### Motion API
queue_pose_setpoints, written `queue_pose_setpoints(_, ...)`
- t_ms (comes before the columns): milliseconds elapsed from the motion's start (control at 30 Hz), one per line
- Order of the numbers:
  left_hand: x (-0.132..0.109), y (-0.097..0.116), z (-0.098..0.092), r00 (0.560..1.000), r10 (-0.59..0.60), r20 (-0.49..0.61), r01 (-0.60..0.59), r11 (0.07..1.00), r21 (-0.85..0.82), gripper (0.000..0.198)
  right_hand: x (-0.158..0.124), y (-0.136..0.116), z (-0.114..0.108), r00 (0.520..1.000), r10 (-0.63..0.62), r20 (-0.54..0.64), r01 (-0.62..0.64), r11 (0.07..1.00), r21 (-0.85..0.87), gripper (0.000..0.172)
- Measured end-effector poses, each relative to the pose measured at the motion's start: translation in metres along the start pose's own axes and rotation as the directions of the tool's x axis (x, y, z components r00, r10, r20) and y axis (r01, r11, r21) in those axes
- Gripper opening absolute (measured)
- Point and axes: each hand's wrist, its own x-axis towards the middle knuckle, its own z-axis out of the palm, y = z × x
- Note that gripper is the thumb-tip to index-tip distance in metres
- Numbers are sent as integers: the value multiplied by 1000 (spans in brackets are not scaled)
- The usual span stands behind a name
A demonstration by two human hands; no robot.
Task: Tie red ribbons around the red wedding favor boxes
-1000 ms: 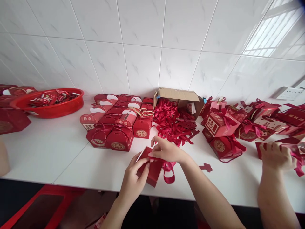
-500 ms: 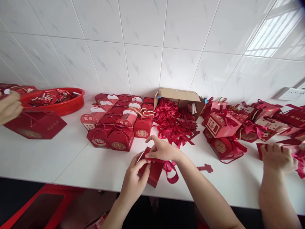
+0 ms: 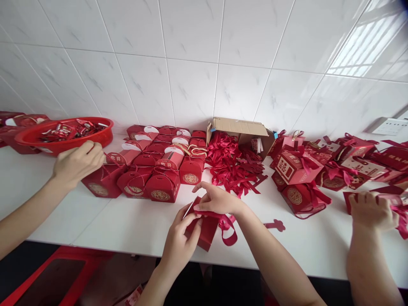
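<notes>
At the table's front edge my left hand is closed on the near side of a small red gift box. From above, my right hand pinches a red ribbon against the top of that box, with its index finger raised and bent. The ribbon hangs in a loop off the box's right side. My fingers cover much of the box top. Behind my right hand lies a heap of red ribbons, spilling from a cardboard box.
A co-worker's hand holds the cord of a red gift box beside the grouped boxes. Another person's hand rests on a box at right. Ribboned boxes are piled nearby. A red basin holds wrapped sweets.
The co-worker's hand at left has carried a red gift box rightward, up against the grouped boxes. My hands have hardly moved; the ribbon loop has shifted slightly.
</notes>
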Motion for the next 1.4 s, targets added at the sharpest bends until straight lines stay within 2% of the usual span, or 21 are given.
queue_pose_setpoints(100, -1, 0, 1, 1000, 10, -11, -10, 1000, -1, 20, 3, 0, 0, 999, -30, 12, 29, 1000, 11, 40)
queue_pose_setpoints(300, -1, 0, 2, 999, 28, -20, -27, 999, 45, 17, 10, 0, 0, 998, -39, 52, 39, 999, 1, 15)
queue_pose_setpoints(400, 0, 2, 2, 999, 35, -21, -34, 998, 61, 18, 9, -2, -1, 998, -43, 45, 43, 999, 4, 10)
queue_pose_setpoints(567, 0, 4, 2, 999, 44, -27, -43, 997, 68, 19, 3, -3, -5, 998, -44, 55, 40, 997, 71, 15)
queue_pose_setpoints(800, -1, 4, 2, 999, 38, -32, -36, 997, 73, 19, -2, -2, -8, 990, -93, 103, 89, 995, 43, 20)
queue_pose_setpoints(1000, -1, 4, 2, 998, 45, -44, -41, 996, 76, 19, -4, -5, -9, 986, -115, 117, 121, 992, -44, 28)
queue_pose_setpoints(1200, -1, 3, 3, 998, 52, -33, -50, 995, 81, 17, -2, -2, -7, 984, -101, 144, 112, 991, -74, 27)
queue_pose_setpoints(1400, -1, 3, 3, 998, 56, -36, -54, 996, 70, 15, 1, -1, -4, 979, -99, 180, 101, 995, -5, 25)
